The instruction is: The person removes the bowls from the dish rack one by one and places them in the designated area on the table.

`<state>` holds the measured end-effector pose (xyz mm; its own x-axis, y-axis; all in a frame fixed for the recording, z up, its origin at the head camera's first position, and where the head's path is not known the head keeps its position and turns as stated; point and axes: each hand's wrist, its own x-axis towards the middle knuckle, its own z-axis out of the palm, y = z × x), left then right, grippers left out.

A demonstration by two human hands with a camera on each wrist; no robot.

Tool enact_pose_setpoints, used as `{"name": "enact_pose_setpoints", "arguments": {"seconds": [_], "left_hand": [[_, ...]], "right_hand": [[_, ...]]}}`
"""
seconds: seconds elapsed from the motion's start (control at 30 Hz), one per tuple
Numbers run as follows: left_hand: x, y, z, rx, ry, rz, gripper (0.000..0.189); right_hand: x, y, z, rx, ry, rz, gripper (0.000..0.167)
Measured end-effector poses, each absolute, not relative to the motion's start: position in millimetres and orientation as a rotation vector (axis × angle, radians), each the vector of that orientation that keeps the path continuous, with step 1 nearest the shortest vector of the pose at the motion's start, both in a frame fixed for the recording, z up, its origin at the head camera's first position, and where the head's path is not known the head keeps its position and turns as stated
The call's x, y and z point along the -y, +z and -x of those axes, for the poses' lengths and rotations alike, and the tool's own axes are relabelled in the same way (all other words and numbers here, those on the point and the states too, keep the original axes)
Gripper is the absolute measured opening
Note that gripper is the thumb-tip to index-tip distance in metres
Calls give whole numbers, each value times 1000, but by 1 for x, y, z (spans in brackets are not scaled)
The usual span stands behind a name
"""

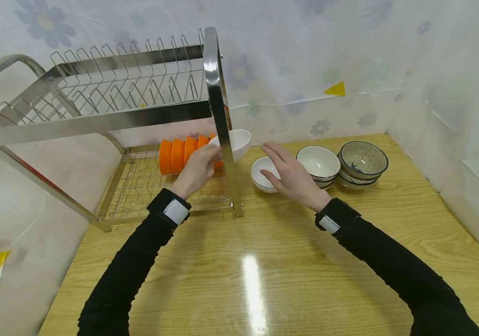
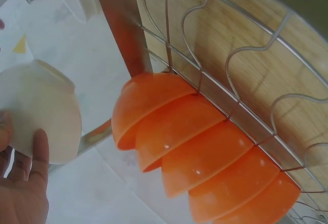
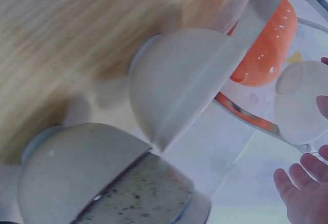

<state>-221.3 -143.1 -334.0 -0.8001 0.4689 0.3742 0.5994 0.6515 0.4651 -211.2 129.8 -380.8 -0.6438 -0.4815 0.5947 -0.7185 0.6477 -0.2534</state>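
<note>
My left hand (image 1: 199, 169) grips a white bowl (image 1: 240, 142) at the right end of the rack's lower tier, with the bowl tilted on its side. Fingers and thumb lie against its outside in the left wrist view, where the white bowl (image 2: 48, 108) is beside a row of orange bowls (image 2: 197, 155). These orange bowls (image 1: 178, 156) stand tilted, one behind another, on the lower tier. My right hand (image 1: 293, 176) is above the table with fingers extended, holding nothing. Below and beside it sits a small stack of white bowls (image 1: 260, 181), partly hidden by the hand.
A two-tier metal dish rack (image 1: 96, 125) stands on the left of the wooden table (image 1: 306, 275), its upper tier lined with wire dividers. To the right are a stack of cream bowls with dark rims (image 1: 318, 162) and a stack of speckled bowls (image 1: 364, 160). Flowered sheeting hangs behind.
</note>
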Motion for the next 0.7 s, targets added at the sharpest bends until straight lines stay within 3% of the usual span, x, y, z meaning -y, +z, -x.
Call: {"name": "enact_pose_setpoints", "arguments": {"seconds": [0.2, 0.7], "left_hand": [[138, -337, 221, 2622, -840, 989, 36], [132, -336, 217, 2734, -755, 1073, 26]], "right_hand": [[-122, -374, 213, 2316, 671, -985, 58], [-117, -366, 213, 2303, 650, -1049, 26]]}}
